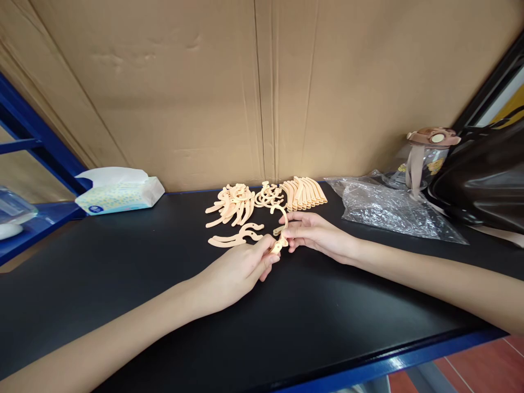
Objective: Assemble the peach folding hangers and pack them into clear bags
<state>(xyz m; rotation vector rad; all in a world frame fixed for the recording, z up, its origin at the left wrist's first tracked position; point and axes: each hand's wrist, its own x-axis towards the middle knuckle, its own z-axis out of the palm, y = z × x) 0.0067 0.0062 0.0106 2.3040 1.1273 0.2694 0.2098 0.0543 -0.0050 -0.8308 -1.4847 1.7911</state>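
Observation:
Over the black table (164,262), my left hand (245,265) pinches a small beige plastic piece (277,248) between thumb and fingers. Close beside it on the right, my right hand (313,234) grips a curved beige hook (285,218), whose open curve points up. The two pieces meet between my fingertips; whether they are joined I cannot tell. Just behind my left hand lie loose curved beige pieces (235,239). Farther back are a jumbled pile of beige pieces (235,202), a small group of hooks (269,195) and a neat row of long beige pieces (303,194).
A tissue pack (120,194) stands at the back left beside a blue metal frame (61,147). At the right lie a clear plastic bag (380,204), a bottle with a brown lid (426,158) and a dark bag (483,174). Cardboard (184,98) rises behind the table.

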